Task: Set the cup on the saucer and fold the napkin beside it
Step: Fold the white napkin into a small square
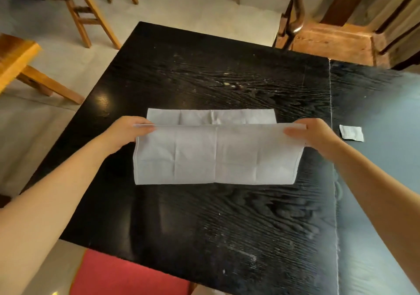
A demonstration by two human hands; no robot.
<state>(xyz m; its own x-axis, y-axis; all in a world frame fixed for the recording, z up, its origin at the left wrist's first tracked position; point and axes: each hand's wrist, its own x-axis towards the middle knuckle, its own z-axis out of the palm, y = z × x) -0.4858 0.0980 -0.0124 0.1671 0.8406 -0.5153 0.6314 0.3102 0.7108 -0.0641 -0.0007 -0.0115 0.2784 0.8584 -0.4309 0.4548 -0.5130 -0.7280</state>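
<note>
A pale grey cloth napkin (pixel 216 153) lies on the black wooden table (pixel 204 78), with its near half lifted and doubled over toward the far edge. My left hand (pixel 127 133) pinches the raised edge at its left corner. My right hand (pixel 316 135) pinches the same edge at the right corner. A strip of the napkin's far part lies flat beyond the raised edge. No cup or saucer is in view.
A small white packet (pixel 351 132) lies on the table to the right of my right hand. Wooden chairs (pixel 91 10) stand on the pale floor at the far left, a dark wooden bench (pixel 329 42) at the far right. A red seat (pixel 127 276) shows below the near table edge.
</note>
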